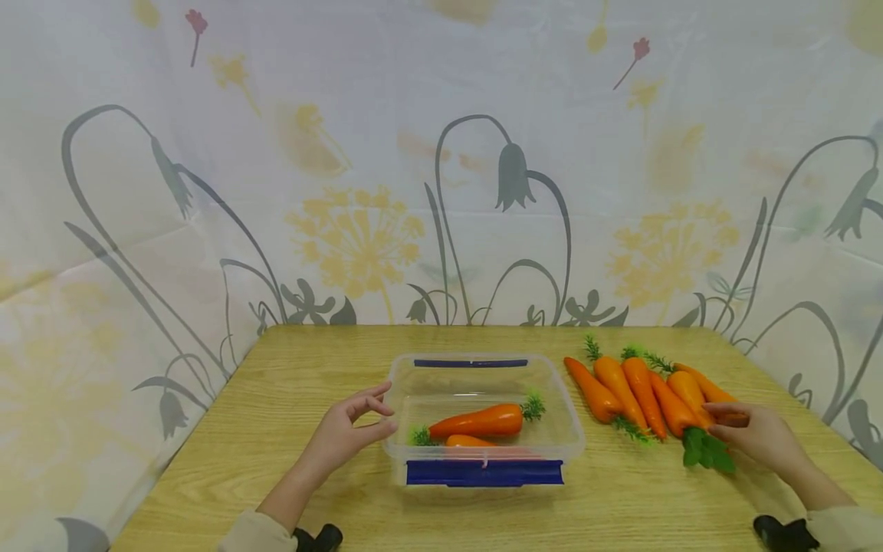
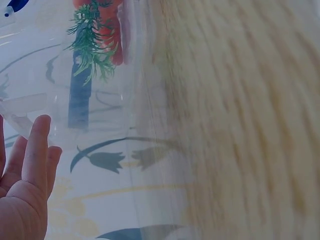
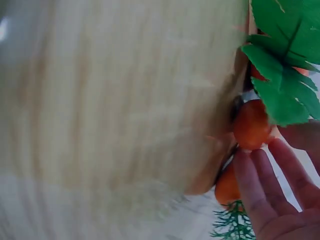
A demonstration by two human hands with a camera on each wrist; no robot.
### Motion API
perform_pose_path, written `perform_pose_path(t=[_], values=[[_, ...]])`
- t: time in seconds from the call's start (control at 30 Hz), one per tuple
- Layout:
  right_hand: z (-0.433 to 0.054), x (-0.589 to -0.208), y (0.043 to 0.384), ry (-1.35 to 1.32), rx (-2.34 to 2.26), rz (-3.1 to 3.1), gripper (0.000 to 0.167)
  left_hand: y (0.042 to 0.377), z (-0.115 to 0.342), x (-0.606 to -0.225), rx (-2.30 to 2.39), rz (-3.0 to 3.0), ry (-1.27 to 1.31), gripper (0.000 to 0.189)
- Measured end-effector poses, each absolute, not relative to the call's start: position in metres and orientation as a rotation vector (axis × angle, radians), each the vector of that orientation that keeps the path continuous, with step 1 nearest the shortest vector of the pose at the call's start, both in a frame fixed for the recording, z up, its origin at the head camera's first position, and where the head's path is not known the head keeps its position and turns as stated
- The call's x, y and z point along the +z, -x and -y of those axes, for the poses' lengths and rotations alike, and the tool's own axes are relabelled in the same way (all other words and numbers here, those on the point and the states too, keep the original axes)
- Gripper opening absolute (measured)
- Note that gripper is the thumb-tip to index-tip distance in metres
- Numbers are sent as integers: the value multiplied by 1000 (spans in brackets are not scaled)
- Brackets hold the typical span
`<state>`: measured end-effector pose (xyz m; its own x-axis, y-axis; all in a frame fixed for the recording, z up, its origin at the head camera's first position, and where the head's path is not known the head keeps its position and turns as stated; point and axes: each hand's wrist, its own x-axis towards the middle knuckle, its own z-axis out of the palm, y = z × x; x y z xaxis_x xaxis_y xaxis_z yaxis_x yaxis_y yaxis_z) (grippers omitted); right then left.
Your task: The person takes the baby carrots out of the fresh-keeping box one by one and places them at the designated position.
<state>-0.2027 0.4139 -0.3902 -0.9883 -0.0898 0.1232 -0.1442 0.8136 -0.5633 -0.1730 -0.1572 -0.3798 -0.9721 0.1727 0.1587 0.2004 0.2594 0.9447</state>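
A clear plastic container (image 1: 576,429) with blue clips stands on the table, with two carrots inside: one whole carrot (image 1: 483,422) and another carrot (image 1: 469,441) partly behind the front wall. At the container's left rim is my left hand (image 1: 345,429), fingers loosely bent and holding nothing; whether they touch the rim I cannot tell. To the right lies a pile of several carrots (image 1: 638,383) with green tops. My right hand (image 1: 762,437) reaches to the pile's right side. Its fairly straight fingers (image 3: 255,185) are at a carrot (image 3: 252,125) beside broad green leaves (image 3: 287,75).
The wooden table (image 1: 276,383) ends at a flower-printed cloth backdrop (image 1: 386,153). A blue clip (image 1: 485,473) hangs on the container's front side. Bare table surface shows left of the container and in front of it.
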Motion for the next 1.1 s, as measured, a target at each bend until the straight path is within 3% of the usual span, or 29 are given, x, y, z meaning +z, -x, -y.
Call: perform_pose_path(t=[0.43, 1.1], values=[[-390, -353, 208, -336, 864, 2744, 32, 173, 158, -380, -1878, 2470, 369, 19], [-308, -312, 229, -525, 946, 2697, 34, 171, 156, -377, -1906, 2460, 372, 15]])
